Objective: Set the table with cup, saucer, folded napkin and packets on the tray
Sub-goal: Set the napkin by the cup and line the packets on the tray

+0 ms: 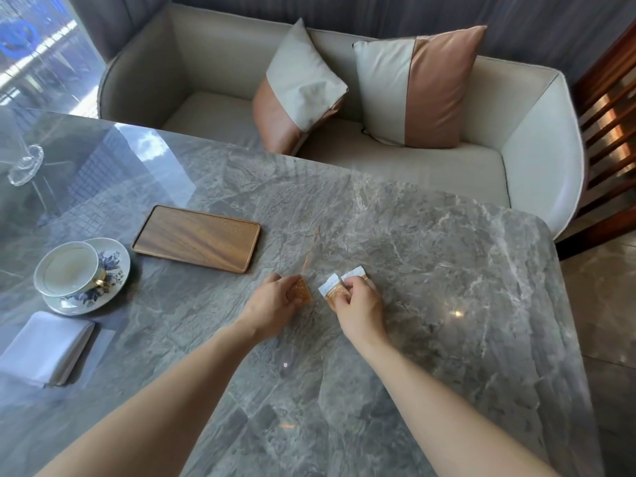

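Observation:
A wooden tray (196,237) lies bare on the grey marble table (430,270). Left of it a white cup (69,270) with a gold handle stands on a blue-flowered saucer (115,259). A folded white napkin (44,346) lies nearer, at the left edge. At the table's middle my left hand (272,304) grips an orange packet (301,290) by its side. My right hand (359,309) pinches two orange-and-white packets: one (330,287) beside the other (354,271), both resting on the table.
A cream sofa (430,166) with two pink-and-white cushions (299,87) stands behind the table. A clear glass object (25,165) sits at the far left. A wooden slatted frame (609,132) stands at the right, beyond the table's rounded corner.

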